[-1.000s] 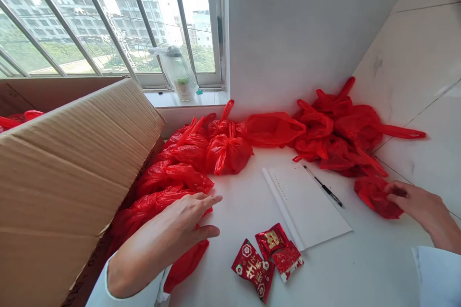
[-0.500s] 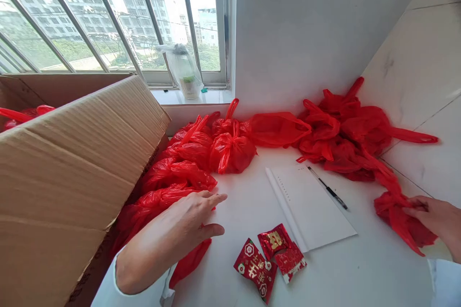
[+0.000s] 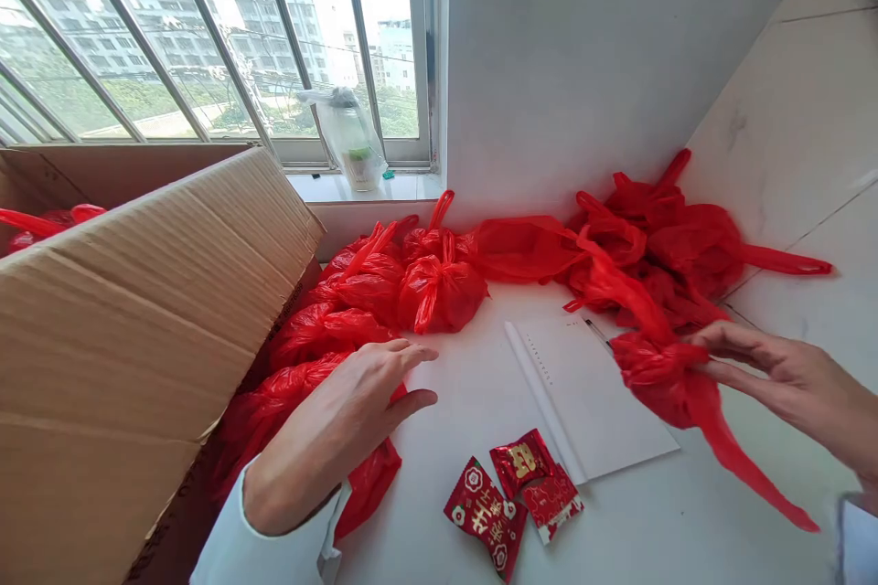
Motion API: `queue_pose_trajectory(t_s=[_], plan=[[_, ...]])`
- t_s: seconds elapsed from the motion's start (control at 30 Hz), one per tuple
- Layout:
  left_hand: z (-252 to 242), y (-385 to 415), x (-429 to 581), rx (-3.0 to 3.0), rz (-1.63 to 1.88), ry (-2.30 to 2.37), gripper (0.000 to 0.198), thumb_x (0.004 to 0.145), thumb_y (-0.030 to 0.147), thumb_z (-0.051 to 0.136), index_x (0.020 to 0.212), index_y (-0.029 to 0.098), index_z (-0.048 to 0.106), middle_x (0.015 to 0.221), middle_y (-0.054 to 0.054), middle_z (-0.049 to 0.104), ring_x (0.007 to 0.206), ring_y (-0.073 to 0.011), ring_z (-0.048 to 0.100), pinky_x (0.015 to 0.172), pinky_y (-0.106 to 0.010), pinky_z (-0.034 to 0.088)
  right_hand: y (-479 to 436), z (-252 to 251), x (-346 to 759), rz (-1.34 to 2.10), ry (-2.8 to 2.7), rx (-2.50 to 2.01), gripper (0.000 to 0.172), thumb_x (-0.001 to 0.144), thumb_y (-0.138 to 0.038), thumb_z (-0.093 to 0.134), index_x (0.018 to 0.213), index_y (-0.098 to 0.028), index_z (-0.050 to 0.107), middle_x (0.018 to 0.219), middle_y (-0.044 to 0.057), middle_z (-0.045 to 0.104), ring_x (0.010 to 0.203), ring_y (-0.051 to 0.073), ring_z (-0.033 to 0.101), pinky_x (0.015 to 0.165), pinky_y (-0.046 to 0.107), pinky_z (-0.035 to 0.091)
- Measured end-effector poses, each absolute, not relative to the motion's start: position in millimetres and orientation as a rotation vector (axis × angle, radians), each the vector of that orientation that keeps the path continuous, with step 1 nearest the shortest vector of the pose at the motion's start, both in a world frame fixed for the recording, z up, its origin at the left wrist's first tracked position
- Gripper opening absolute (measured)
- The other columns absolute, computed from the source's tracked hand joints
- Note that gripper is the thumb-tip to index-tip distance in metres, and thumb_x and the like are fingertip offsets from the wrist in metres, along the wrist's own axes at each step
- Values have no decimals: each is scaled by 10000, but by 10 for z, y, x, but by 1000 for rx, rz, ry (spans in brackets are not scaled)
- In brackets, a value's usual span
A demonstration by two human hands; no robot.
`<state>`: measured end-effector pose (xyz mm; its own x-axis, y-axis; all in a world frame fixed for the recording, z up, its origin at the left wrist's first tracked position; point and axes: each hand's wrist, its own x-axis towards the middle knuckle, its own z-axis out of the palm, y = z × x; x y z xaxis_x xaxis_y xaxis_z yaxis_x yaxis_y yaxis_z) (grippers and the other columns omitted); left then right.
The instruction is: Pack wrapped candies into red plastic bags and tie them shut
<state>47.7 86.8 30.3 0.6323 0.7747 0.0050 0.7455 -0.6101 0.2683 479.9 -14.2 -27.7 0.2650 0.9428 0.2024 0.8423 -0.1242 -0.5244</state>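
My right hand pinches a crumpled red plastic bag, lifted over the notepad; one strip of it trails down to the right. My left hand hovers with fingers stretched out and holds nothing. It is nearest the tied, filled red bags beside the cardboard box. Three red-wrapped snack packets lie together on the white surface in front. A pen beside the notepad is partly hidden by the lifted bag.
An open cardboard box with red bags inside stands at left. Loose red bags are heaped in the right corner. A cup in a clear bag stands on the sill by the barred window. More filled bags sit along the wall.
My right hand has moved left and up, carrying the red bag away from the right side to above the notepad. My left hand has shifted slightly up and right, still open.
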Motion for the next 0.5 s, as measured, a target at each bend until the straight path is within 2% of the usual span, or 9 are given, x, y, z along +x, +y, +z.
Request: queue_pose_trajectory(t_s=[0.03, 0.1, 0.2, 0.3, 0.5], plan=[[316, 869, 515, 2600, 201, 1249, 361, 932, 336, 572, 1277, 230, 562, 1269, -59, 619, 1129, -258, 582, 962, -408, 460, 8, -197, 4573, 450, -1656, -1898, 295, 846, -570, 558, 897, -295, 651, 929, 60, 727, 882, 234, 671, 745, 315, 487], [325, 865, 599, 2564, 255, 1244, 302, 922, 285, 591, 1216, 217, 595, 1235, -51, 634, 1103, -255, 587, 932, -391, 457, 292, -103, 4152, 639, -1771, -1724, 244, 859, -497, 578, 835, -261, 634, 915, 34, 720, 913, 228, 653, 810, 312, 462], [294, 865, 745, 2511, 327, 1192, 174, 909, 238, 606, 1076, 196, 633, 1109, -33, 671, 1008, -236, 607, 861, -354, 447, 637, -116, 3651, 739, -1961, -1500, 156, 863, -358, 597, 796, -228, 649, 856, 2, 716, 824, 192, 636, 749, 290, 441], [190, 907, 892, 2473, 383, 1116, 54, 903, 236, 616, 936, 193, 609, 959, -2, 665, 870, -191, 601, 778, -310, 434, 858, -244, 3317, 779, -1994, -1397, 89, 836, -263, 621, 780, -212, 667, 805, -16, 719, 772, 163, 628, 734, 269, 436], [-228, 1114, 1020, 2420, 404, 1164, 168, 835, 173, 674, 882, 197, 516, 939, -18, 615, 870, -191, 574, 774, -291, 434, 1014, -525, 3058, 804, -1991, -1365, 56, 813, -195, 634, 854, -196, 672, 861, 1, 727, 810, 162, 645, 756, 264, 450]])
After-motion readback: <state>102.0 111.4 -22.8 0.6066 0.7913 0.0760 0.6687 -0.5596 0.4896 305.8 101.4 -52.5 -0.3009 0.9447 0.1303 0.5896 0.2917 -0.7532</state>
